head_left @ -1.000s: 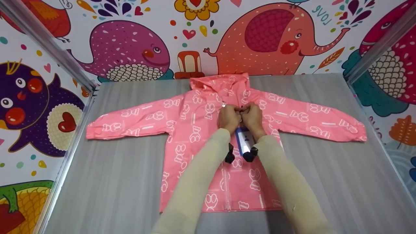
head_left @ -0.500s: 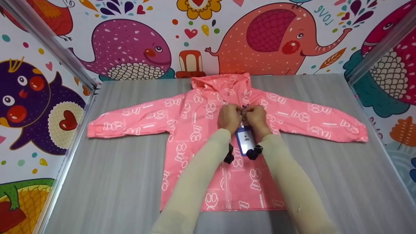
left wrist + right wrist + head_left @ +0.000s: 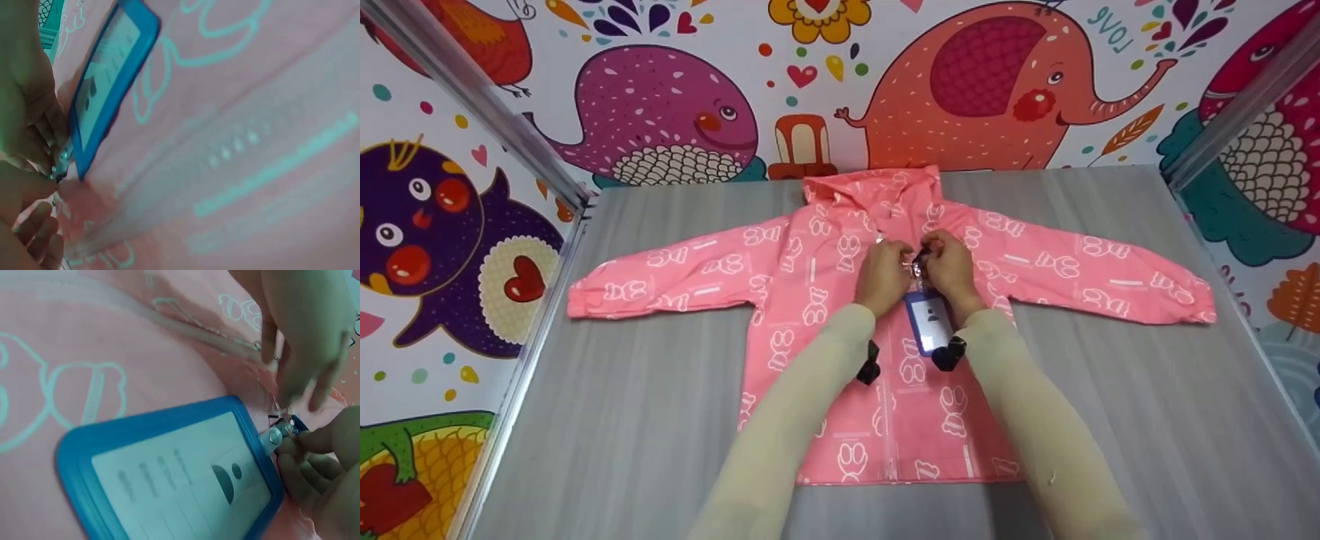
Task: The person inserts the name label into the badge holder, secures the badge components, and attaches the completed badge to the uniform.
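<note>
A pink hooded jacket [image 3: 810, 360] with white bunny outlines lies spread flat, front up. On its chest hangs a blue-framed ID badge [image 3: 928, 319] with a white card and a dark figure printed on it. My right hand [image 3: 950, 266] pinches the shiny metal clip [image 3: 275, 436] at the badge's top. Across from it, my left hand [image 3: 883, 271] reaches to the chest fabric, fingertips right at the clip. Its other fingers [image 3: 42, 228] are loosely bent; I cannot tell whether its fingertips pinch anything. The jacket's zipper [image 3: 889, 420] runs down below the hands.
The jacket lies on a grey wood-grain table [image 3: 645, 405]. Cartoon-printed walls [image 3: 810, 82] stand behind and at both sides, with metal posts [image 3: 502, 97] at the corners. A small black device [image 3: 870, 364] is strapped at each wrist.
Both hands worked together at the clip earlier. My left hand has drawn slightly left, exposing more of the shiny clip, while my right hand keeps hold of it. The head view has shifted a little.
</note>
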Available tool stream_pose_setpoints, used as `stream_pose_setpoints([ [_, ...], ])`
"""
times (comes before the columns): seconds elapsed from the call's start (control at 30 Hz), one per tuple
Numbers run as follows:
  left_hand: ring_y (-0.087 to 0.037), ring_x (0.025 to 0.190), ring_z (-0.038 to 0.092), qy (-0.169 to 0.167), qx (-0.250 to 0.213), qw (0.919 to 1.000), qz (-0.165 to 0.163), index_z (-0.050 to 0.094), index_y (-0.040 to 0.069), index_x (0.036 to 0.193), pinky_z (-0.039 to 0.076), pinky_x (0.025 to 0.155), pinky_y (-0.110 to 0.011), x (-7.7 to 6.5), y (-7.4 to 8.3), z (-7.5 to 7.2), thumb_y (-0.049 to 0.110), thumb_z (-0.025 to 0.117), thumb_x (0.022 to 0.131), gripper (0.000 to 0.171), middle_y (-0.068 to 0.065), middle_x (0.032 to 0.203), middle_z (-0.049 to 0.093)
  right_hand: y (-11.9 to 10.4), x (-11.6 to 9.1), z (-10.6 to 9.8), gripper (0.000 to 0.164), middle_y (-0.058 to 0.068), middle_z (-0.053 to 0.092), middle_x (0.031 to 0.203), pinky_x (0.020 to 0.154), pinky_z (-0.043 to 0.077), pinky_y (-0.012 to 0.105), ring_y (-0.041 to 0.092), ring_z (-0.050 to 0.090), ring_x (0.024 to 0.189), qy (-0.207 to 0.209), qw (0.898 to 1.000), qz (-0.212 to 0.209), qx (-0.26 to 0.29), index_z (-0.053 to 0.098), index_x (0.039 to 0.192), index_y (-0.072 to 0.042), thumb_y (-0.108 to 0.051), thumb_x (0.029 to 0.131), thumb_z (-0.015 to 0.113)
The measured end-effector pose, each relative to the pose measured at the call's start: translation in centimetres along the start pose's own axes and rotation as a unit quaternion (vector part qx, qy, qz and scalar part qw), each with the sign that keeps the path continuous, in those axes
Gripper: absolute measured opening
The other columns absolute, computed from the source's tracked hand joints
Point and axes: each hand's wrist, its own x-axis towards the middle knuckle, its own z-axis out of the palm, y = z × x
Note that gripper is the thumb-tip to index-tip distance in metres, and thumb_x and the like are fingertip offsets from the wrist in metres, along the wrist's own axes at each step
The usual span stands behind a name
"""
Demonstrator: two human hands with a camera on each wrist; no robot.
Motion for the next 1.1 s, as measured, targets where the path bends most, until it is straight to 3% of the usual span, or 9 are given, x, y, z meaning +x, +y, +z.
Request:
stream_pose_setpoints([
  [0.17, -0.025, 0.089, 0.068, 0.004, 0.005, 0.9995, -0.032, 0.074, 0.005, 0.101, 0.055, 0.083, -0.036, -0.4, -1.0, -0.1, 0.007, 0.070, 0.085, 0.017, -0.009, 0.092, 0.074, -0.2, 0.1, -0.2, 0.027, 0.022, 0.070, 0.098, 0.083, 0.049, 0.043, 0.034, 0.062, 0.090, -0.049, 0.998, -0.026, -0.032, 0.071, 0.109, 0.001, 0.002, 0.086, 0.058],
  [0.33, -0.022, 0.084, 0.069, 0.010, 0.012, 0.9983, -0.057, 0.076, 0.008, 0.096, 0.056, 0.078, -0.035, -0.2, -1.0, 0.1, 0.009, 0.071, 0.086, 0.011, -0.007, 0.087, 0.074, -0.4, 0.2, -0.4, 0.019, 0.020, 0.072, 0.097, 0.074, 0.049, 0.035, 0.031, 0.064, 0.086, -0.077, 0.995, -0.031, -0.053, 0.073, 0.103, 0.001, -0.004, 0.090, 0.060],
  [0.53, -0.022, 0.089, 0.070, 0.003, 0.012, 0.9975, -0.070, 0.077, 0.009, 0.097, 0.056, 0.082, -0.035, -0.1, -0.9, 0.1, 0.012, 0.072, 0.087, 0.011, -0.006, 0.092, 0.076, -0.2, 0.2, -0.7, 0.019, 0.021, 0.072, 0.098, 0.069, 0.048, 0.027, 0.027, 0.064, 0.083, -0.078, 0.996, -0.017, -0.039, 0.073, 0.102, 0.002, -0.002, 0.091, 0.058],
  [0.8, -0.023, 0.092, 0.070, -0.008, 0.027, 0.9979, -0.058, 0.077, 0.011, 0.094, 0.055, 0.085, -0.037, 0.0, -1.1, 0.2, 0.014, 0.072, 0.088, 0.009, -0.005, 0.092, 0.076, 0.3, 0.1, -0.7, 0.016, 0.022, 0.072, 0.095, 0.069, 0.046, 0.024, 0.026, 0.064, 0.082, -0.084, 0.996, -0.032, -0.021, 0.073, 0.098, 0.004, 0.002, 0.090, 0.059],
  [1.1, -0.021, 0.091, 0.070, -0.015, 0.062, 0.9974, -0.036, 0.077, 0.015, 0.091, 0.056, 0.083, -0.037, 0.5, -1.7, 0.4, 0.021, 0.070, 0.091, 0.009, -0.002, 0.093, 0.075, 0.5, 0.2, -0.5, 0.016, 0.023, 0.070, 0.096, 0.057, 0.046, 0.018, 0.010, 0.056, 0.069, -0.094, 0.995, 0.014, 0.038, 0.072, 0.101, 0.006, 0.003, 0.091, 0.058],
])
